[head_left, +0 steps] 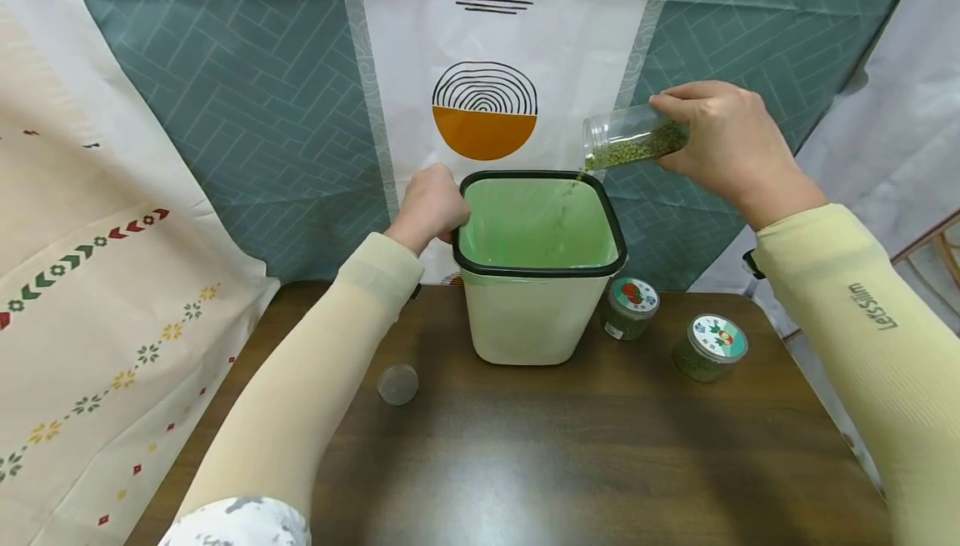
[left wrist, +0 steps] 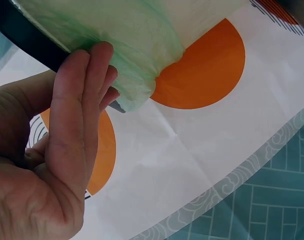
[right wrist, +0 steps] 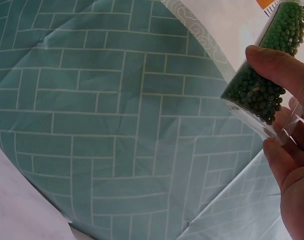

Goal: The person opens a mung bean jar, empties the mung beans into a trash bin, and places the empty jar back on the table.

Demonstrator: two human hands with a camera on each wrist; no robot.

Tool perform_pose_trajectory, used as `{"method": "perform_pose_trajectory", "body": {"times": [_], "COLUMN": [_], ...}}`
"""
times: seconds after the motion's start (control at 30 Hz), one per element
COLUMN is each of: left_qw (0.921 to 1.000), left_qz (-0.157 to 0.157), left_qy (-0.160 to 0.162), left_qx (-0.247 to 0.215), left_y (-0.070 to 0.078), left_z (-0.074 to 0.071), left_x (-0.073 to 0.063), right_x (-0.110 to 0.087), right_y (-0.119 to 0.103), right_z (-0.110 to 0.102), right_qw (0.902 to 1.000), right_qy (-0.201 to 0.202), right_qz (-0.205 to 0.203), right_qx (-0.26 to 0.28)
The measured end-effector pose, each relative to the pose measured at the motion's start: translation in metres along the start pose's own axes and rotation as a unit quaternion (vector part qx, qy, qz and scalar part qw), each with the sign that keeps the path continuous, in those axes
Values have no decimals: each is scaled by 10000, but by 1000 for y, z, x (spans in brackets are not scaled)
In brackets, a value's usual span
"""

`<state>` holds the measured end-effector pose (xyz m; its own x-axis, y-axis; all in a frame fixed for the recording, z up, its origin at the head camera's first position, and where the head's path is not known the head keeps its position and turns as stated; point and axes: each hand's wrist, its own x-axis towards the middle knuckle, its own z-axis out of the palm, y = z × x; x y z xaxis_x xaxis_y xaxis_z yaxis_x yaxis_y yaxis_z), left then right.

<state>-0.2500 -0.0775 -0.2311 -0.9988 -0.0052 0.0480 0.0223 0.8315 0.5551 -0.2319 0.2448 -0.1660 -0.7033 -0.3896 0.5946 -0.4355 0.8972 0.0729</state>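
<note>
At the far side of the table stands a pale green trash bin (head_left: 525,321) with a black rim and a thin green liner bag (left wrist: 137,90) folded over its edge. My left hand (head_left: 431,206) grips the rim on the left side, its fingers against the liner in the left wrist view. Above the bin's right corner, my right hand (head_left: 720,142) holds a clear plastic jar (head_left: 630,137) around its base. The jar is tipped with its uncapped mouth toward the bin, and green beans (right wrist: 264,92) lie along its lower side. A few beans drop from the mouth into the bin.
Two lidded jars of green contents stand to the bin's right, one close beside it (head_left: 630,308) and one farther right (head_left: 709,348). A small clear lid (head_left: 397,384) lies on the brown table (head_left: 570,463) near my left forearm. Patterned cloth (head_left: 277,112) hangs behind.
</note>
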Motion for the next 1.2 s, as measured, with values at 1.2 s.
{"method": "perform_pose_trajectory", "body": {"times": [1.2], "left_qw": [10000], "left_qz": [-33], "left_qy": [-71], "left_qx": [0], "left_y": [0], "left_z": [0], "left_x": [3], "right_x": [1], "right_y": [-3], "right_z": [-3], "right_qw": [9998], "right_qy": [-152], "right_qz": [131], "right_qx": [-74]}}
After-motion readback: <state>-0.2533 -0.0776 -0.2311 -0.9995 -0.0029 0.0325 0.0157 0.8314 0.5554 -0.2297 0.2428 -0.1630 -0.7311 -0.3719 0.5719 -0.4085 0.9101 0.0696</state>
